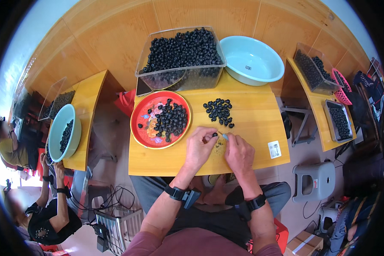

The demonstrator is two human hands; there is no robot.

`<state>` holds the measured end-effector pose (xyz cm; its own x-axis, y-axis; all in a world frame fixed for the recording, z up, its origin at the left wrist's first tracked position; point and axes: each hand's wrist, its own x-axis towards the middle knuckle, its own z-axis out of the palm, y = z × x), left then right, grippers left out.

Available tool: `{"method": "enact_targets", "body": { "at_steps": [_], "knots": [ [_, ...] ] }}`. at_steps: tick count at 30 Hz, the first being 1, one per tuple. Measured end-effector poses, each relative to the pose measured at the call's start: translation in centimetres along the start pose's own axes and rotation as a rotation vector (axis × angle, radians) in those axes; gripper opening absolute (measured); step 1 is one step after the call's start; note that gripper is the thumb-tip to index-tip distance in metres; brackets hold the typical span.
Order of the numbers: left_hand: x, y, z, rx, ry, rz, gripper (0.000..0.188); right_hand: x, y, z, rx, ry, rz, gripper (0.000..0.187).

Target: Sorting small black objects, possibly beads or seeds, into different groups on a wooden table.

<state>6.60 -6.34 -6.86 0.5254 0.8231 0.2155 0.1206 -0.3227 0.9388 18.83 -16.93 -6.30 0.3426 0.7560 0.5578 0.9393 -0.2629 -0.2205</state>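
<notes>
My left hand (199, 147) pinches a small black ball (214, 134), bead-like or berry-like, between thumb and fingertips above the wooden table. Close beside it, my right hand (240, 154) is closed on a thin tool with a light blue handle (225, 136); its tip points toward the ball, and the tool's exact kind is too small to tell. Just beyond both hands lies a loose pile of similar black balls (218, 110). Brownish crumbs (219, 147) are scattered on the tabletop between my hands. To the left, a red flowered tray (141, 134) holds many more balls.
A clear plastic bin (181, 80) heaped with black balls stands at the back, beside a light blue basin (254, 77). A printed label (274, 149) sits at the table's right. A grey stool (314, 181) stands on the floor; a co-worker (51, 213) works at the left table.
</notes>
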Motion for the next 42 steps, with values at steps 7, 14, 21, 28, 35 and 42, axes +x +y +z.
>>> {"method": "enact_targets", "body": {
  "at_steps": [7,14,21,28,35,42],
  "knots": [
    [-0.1,-0.2,0.4,-0.021,0.0,-0.019,0.028,0.1,-0.1,0.2,0.051,-0.002,-0.11,0.009],
    [-0.1,0.2,0.4,-0.005,0.001,0.011,0.029,0.1,0.0,0.0,0.038,-0.019,-0.106,0.01],
    [-0.2,0.1,0.5,-0.119,-0.014,-0.108,0.029,0.1,0.0,0.1,0.057,-0.03,-0.093,0.011],
    [-0.4,-0.9,0.2,-0.239,-0.015,-0.184,0.023,0.3,0.0,0.1,-0.013,-0.054,-0.026,0.016],
    [-0.1,-1.1,0.2,-0.2,0.037,-0.073,0.022,0.4,-0.1,0.3,-0.039,-0.055,-0.011,0.02],
    [-0.3,-0.3,-0.2,-0.12,0.073,0.047,0.013,0.3,-0.3,-0.1,-0.043,-0.036,0.02,0.014]
  ]
}}
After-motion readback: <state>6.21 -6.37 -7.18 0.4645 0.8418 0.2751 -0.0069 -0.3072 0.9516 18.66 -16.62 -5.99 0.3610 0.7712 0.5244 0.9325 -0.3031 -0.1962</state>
